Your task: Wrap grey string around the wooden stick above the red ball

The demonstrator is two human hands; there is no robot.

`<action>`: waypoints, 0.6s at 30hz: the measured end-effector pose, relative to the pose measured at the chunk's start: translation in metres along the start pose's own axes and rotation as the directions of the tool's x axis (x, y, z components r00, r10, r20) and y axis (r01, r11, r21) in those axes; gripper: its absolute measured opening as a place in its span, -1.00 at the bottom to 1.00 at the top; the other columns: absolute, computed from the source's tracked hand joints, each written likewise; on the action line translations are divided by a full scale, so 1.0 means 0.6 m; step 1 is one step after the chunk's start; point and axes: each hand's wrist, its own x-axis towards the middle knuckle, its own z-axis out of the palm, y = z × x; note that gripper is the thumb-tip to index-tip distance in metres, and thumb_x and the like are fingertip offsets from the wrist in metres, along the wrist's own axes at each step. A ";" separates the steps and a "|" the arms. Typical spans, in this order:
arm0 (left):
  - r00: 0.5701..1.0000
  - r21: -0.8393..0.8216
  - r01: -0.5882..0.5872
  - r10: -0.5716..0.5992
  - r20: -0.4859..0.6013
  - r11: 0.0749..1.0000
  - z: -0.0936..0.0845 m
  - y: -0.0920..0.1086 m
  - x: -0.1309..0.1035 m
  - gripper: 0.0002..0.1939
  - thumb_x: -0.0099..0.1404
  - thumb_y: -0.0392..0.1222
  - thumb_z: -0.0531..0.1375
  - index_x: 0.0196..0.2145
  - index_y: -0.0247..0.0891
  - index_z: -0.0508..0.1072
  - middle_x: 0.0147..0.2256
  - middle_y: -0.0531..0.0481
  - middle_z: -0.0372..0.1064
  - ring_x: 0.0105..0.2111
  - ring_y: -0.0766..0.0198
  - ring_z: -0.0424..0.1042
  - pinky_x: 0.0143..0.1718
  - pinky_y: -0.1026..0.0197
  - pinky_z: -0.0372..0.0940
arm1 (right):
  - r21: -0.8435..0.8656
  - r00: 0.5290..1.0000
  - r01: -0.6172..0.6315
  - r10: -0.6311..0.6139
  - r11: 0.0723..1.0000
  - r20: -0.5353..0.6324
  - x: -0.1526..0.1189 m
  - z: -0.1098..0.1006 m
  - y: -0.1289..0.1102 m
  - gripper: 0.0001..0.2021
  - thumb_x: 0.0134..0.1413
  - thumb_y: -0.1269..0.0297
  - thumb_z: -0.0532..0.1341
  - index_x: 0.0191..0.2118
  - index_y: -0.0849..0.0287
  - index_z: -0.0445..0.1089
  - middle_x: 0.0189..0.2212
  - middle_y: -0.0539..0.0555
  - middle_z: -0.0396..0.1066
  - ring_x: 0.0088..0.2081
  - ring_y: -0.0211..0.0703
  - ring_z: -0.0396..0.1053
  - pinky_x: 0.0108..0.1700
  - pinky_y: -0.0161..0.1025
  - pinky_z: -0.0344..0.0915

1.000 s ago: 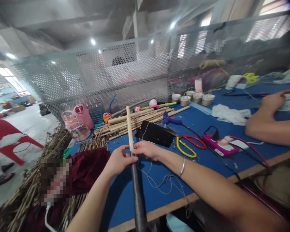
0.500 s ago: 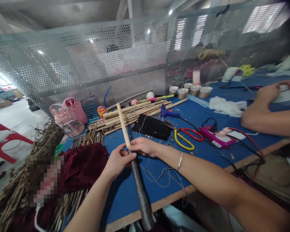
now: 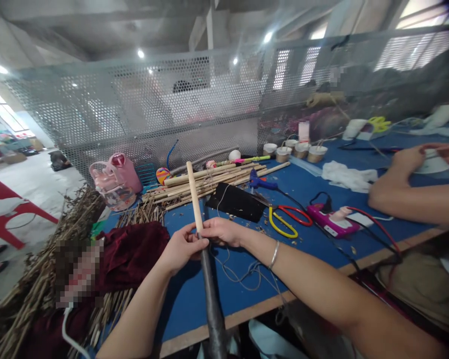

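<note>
A pale wooden stick (image 3: 194,197) points away from me, its near end meeting a dark grey tapered rod (image 3: 211,299) that runs back over the table edge toward my body. At this join my left hand (image 3: 183,248) is closed, thumb and fingers pinching from the left. My right hand (image 3: 222,231) is closed at the same spot, its fingertips on the stick's lower end. Thin grey cord (image 3: 241,279) lies in loose loops on the blue table (image 3: 183,304) below my right wrist. How the stick and rod are joined is hidden by my fingers.
Beyond my hands lie a pile of wooden sticks (image 3: 224,174), a black cloth (image 3: 239,202), a blue glue gun (image 3: 262,180) and scissors (image 3: 282,222). A pink power strip (image 3: 331,222) is at right, near another person's arms (image 3: 407,184). Dark red cloth (image 3: 134,257) lies left.
My view has tilted slightly up. The stick stands a little more upright in the picture, and both hands stay pinched at the join.
</note>
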 end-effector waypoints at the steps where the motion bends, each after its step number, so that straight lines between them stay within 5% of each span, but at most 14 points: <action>1: 1.000 -0.026 0.013 -0.013 0.007 1.000 -0.001 0.001 -0.002 -0.45 -0.03 -0.16 0.32 -0.06 -0.25 0.33 -0.56 0.12 0.26 -0.59 0.42 0.30 -0.58 0.37 0.23 | 0.032 1.000 -0.014 0.013 0.999 0.019 0.000 0.000 0.001 -0.69 -0.05 0.13 0.21 -0.27 0.30 0.35 -0.77 -0.20 -0.04 -0.77 -0.50 -0.22 -0.78 -0.47 -0.28; 7: 0.993 -0.172 0.079 -0.062 0.104 0.982 0.000 0.004 -0.017 -0.41 -0.01 -0.16 0.30 0.00 -0.18 0.25 -0.40 -0.01 0.38 -0.45 0.29 0.42 -0.49 0.29 0.29 | 0.035 1.000 0.015 -0.016 0.999 0.017 0.001 0.008 0.002 -0.66 -0.08 0.12 0.23 -0.26 0.32 0.35 -0.70 -0.12 0.17 -0.76 -0.50 -0.03 -0.77 -0.48 -0.23; 13: 0.995 0.012 -0.005 0.007 -0.102 1.000 0.003 -0.009 -0.007 -0.36 -0.13 -0.17 0.36 -0.06 -0.34 0.32 -0.69 0.24 0.11 -0.70 0.48 0.14 -0.64 0.38 0.14 | -0.028 0.999 -0.018 0.017 0.999 -0.032 0.005 0.003 0.007 -0.67 -0.08 0.11 0.23 -0.32 0.33 0.36 -0.75 -0.16 0.11 -0.79 -0.52 -0.19 -0.79 -0.45 -0.27; 18: 0.996 -0.082 0.085 -0.083 0.030 0.993 0.004 0.004 -0.014 -0.29 -0.06 -0.20 0.32 0.06 -0.23 0.19 -0.51 0.06 0.35 -0.54 0.33 0.38 -0.54 0.32 0.24 | 0.071 0.996 -0.060 0.055 0.996 0.077 0.007 -0.006 0.008 -0.63 -0.12 0.10 0.26 -0.26 0.31 0.34 -0.72 -0.11 0.20 -0.78 -0.51 -0.10 -0.76 -0.48 -0.26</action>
